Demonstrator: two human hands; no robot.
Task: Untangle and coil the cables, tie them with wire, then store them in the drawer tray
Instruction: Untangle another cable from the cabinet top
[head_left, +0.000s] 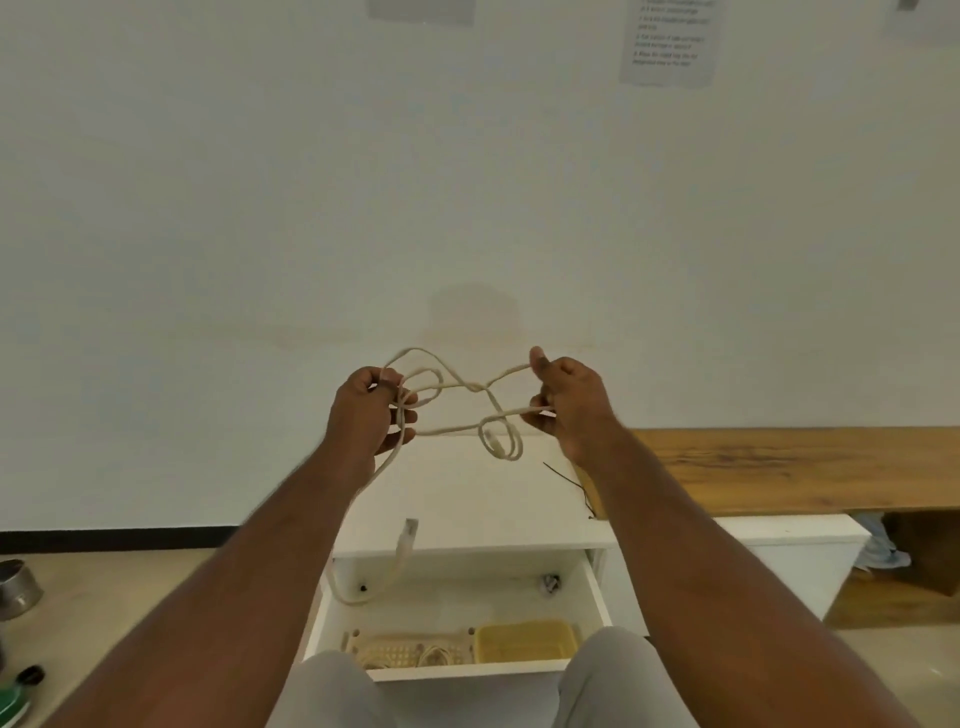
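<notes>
Both hands, L (371, 415) & R (566, 402), grip tangled cable (457, 387).

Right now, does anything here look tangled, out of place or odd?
Yes. The cable held between the left hand and right hand crosses itself in loose loops, so it is not untangled yet. One plug end dangles over the open drawer.
</notes>
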